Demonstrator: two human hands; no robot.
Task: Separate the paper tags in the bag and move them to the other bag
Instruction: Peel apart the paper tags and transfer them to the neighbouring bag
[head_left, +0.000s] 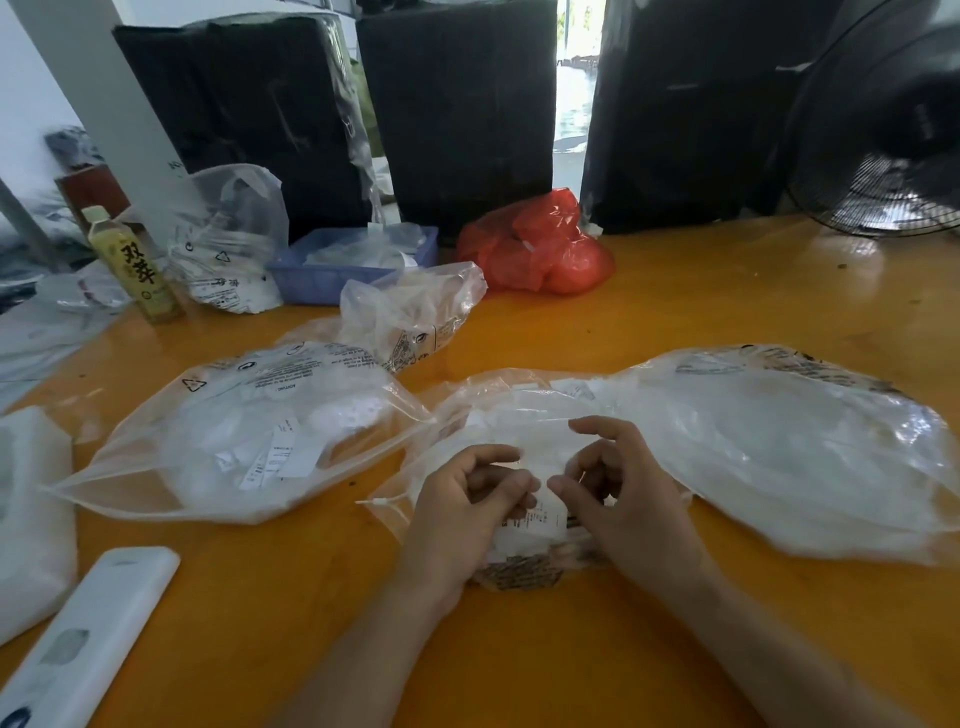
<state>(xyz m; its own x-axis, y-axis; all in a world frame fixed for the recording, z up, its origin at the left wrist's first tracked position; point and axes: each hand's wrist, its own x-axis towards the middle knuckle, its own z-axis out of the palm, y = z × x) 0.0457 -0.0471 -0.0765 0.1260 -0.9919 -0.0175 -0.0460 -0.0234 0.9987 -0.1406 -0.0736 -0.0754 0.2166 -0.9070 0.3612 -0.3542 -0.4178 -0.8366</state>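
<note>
Both my hands pinch one paper tag (540, 519) over the near bag (519, 415): left hand (467, 499), right hand (618, 493); the other bag (234, 431) sits left, nearer my left hand.

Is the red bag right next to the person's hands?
No, the red bag sits far back on the table by the dark boxes, while both hands work near the front edge.

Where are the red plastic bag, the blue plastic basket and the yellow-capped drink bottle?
red plastic bag (540, 249), head view, on its crumpled front.
blue plastic basket (311, 280), head view, on its front wall.
yellow-capped drink bottle (137, 270), head view, on its label.
</note>
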